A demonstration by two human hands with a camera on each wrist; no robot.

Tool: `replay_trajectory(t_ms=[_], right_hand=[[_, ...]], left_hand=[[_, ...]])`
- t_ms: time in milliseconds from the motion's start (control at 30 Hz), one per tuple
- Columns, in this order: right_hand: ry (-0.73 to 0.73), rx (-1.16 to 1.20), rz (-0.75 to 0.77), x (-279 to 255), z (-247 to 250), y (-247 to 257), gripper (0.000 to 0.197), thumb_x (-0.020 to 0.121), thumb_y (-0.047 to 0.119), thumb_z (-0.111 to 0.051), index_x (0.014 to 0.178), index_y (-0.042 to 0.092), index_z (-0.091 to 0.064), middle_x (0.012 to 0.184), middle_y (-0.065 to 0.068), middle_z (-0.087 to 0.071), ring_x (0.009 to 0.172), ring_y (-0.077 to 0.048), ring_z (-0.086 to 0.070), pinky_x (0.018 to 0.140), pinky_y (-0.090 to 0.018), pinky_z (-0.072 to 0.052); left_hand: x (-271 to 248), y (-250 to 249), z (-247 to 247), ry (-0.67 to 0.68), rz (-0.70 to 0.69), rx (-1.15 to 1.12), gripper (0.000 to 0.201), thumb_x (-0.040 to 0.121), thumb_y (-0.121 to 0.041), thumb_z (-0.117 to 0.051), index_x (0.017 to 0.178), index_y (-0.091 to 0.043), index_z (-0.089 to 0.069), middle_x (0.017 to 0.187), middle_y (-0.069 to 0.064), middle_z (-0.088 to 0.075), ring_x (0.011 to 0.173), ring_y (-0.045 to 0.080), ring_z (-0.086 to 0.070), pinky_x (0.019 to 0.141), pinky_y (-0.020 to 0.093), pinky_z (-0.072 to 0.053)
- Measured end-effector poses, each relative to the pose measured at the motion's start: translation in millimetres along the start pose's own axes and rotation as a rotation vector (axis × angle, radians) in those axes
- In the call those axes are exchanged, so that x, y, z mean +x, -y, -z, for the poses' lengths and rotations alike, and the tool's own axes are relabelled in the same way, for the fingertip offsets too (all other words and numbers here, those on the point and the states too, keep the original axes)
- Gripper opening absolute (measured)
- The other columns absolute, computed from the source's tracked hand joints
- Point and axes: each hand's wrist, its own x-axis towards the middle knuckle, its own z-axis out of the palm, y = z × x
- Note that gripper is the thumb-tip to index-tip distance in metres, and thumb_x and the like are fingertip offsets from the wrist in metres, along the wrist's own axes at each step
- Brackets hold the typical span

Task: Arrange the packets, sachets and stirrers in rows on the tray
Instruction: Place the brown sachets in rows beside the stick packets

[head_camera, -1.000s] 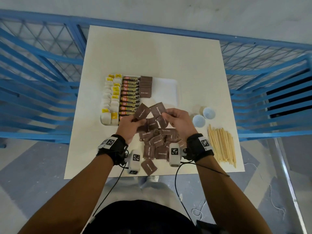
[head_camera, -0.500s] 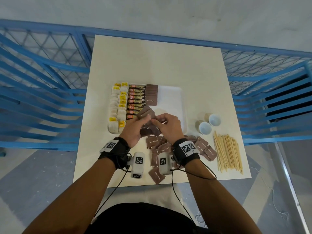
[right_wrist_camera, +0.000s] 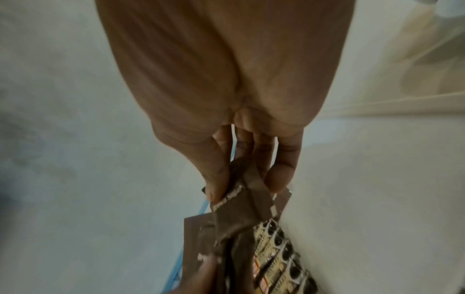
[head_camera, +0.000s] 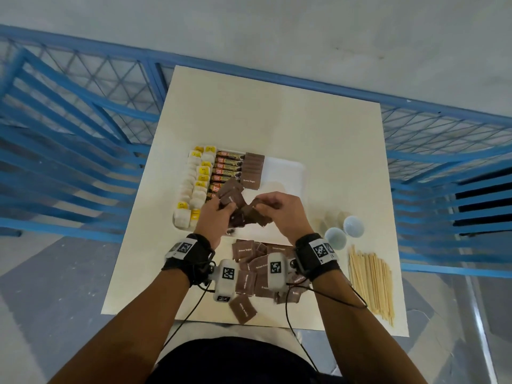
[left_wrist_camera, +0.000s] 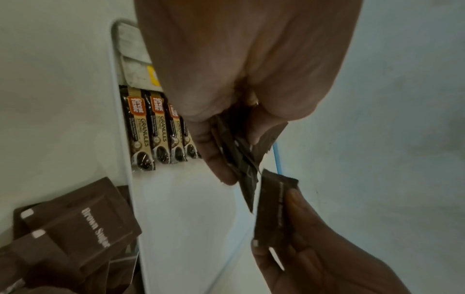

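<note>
Holding a fanned bunch of flat brown paper sugar sachets (head_camera: 231, 199), the left hand (head_camera: 214, 217) is seen above the near part of the shallow white rectangular tray (head_camera: 282, 169); its grip is pinched on the bunch between thumb and fingers, as the left wrist view confirms. The right hand (head_camera: 279, 214) is just beside it, its grip pinched on one or two further brown sachets (right_wrist_camera: 236, 206); the exact count cannot be told.

On the tray, a row of white tea bags with yellow tags (head_camera: 198, 184) lies at the left, a row of dark coffee granule sticks (head_camera: 228, 169) next to it, and a started row of overlapped brown sachets (head_camera: 253, 170) beside those. The right part of the tray is bare. A loose heap of brown sachets (head_camera: 255, 270) remains on the pale square worktop (head_camera: 277, 112) near the wrists, with a bundle of thin wooden stirrers (head_camera: 371, 284) at the right and two small pale blue cups (head_camera: 345, 231) above it.

Judgement: the sachets are light, thin and pliant, likely to slide over one another when bunched. An edge pinch on a single sachet is advised, laid down flat with a slight overlap. The stirrers are probably light and stiff, best gathered at mid-length.
</note>
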Motion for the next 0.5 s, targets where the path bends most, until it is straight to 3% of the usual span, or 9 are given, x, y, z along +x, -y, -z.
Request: replay_trajectory(t_ms=[100, 200, 267, 333, 400, 467, 500], right_hand=[[0.029, 0.01, 0.043, 8.5, 13.2, 8.6, 0.017, 0.09, 0.007, -0.074, 0.102, 0.017, -0.077, 0.094, -0.004, -0.076, 0.07, -0.004, -0.063, 0.06, -0.018, -0.049], [0.1, 0.024, 0.063, 18.0, 16.6, 13.9, 0.018, 0.088, 0.008, -0.075, 0.102, 0.018, -0.077, 0.092, -0.003, -0.076, 0.068, -0.006, -0.061, 0.058, -0.021, -0.048], [0.11, -0.04, 0.115, 22.3, 12.2, 13.3, 0.017, 0.084, 0.01, -0.079, 0.099, 0.018, -0.078, 0.089, 0.002, -0.076, 0.069, -0.005, -0.063, 0.064, -0.02, -0.05], [0.112, -0.141, 0.18, 24.2, 7.1, 11.0, 0.016, 0.082, 0.014, -0.082, 0.097, 0.02, -0.078, 0.092, 0.006, -0.076, 0.08, -0.002, -0.066, 0.075, -0.014, -0.05], [0.125, -0.165, 0.209, 24.4, 3.0, 9.0, 0.015, 0.082, 0.015, -0.082, 0.096, 0.02, -0.079, 0.093, 0.007, -0.075, 0.083, -0.003, -0.067, 0.078, -0.012, -0.049], [0.144, -0.166, 0.233, 23.9, 0.7, 7.2, 0.014, 0.082, 0.016, -0.082, 0.096, 0.02, -0.079, 0.094, 0.008, -0.075, 0.084, -0.004, -0.067, 0.079, -0.015, -0.051], [0.152, -0.16, 0.237, 23.4, 0.7, 6.4, 0.014, 0.083, 0.016, -0.081, 0.096, 0.02, -0.079, 0.094, 0.009, -0.075, 0.083, -0.004, -0.066, 0.078, -0.017, -0.051]], left_hand=[[0.0, -10.7, -3.3, 0.005, 0.073, 0.025, 0.024, 0.098, 0.0, -0.051, 0.097, -0.017, -0.068, 0.081, 0.002, -0.075, 0.074, 0.022, -0.073, 0.069, 0.038, -0.06], [-1.4, -15.6, -13.3, 0.064, 0.161, 0.094, 0.019, 0.095, -0.006, -0.048, 0.089, -0.013, -0.065, 0.078, 0.008, -0.069, 0.071, 0.025, -0.066, 0.065, 0.032, -0.053], [-4.0, -13.0, -17.4, 0.077, 0.193, 0.086, 0.021, 0.095, -0.013, -0.045, 0.09, -0.01, -0.065, 0.071, 0.003, -0.067, 0.07, 0.024, -0.063, 0.061, 0.027, -0.047], [-2.6, -8.6, -19.7, 0.089, 0.174, 0.021, 0.033, 0.094, -0.026, -0.045, 0.106, -0.005, -0.068, 0.079, 0.007, -0.072, 0.077, 0.026, -0.064, 0.065, 0.029, -0.048], [0.0, -5.1, -21.4, 0.122, 0.132, -0.034, 0.051, 0.095, -0.049, -0.047, 0.121, -0.012, -0.071, 0.101, 0.012, -0.076, 0.088, 0.028, -0.07, 0.076, 0.035, -0.053], [2.9, -3.2, -23.2, 0.032, 0.118, -0.013, 0.051, 0.093, -0.064, -0.053, 0.112, -0.024, -0.078, 0.103, 0.007, -0.079, 0.095, 0.027, -0.074, 0.087, 0.041, -0.056], [5.1, -1.2, -22.6, -0.048, 0.124, 0.015, 0.046, 0.093, -0.062, -0.058, 0.103, -0.023, -0.08, 0.096, 0.004, -0.079, 0.094, 0.027, -0.073, 0.088, 0.042, -0.055]])
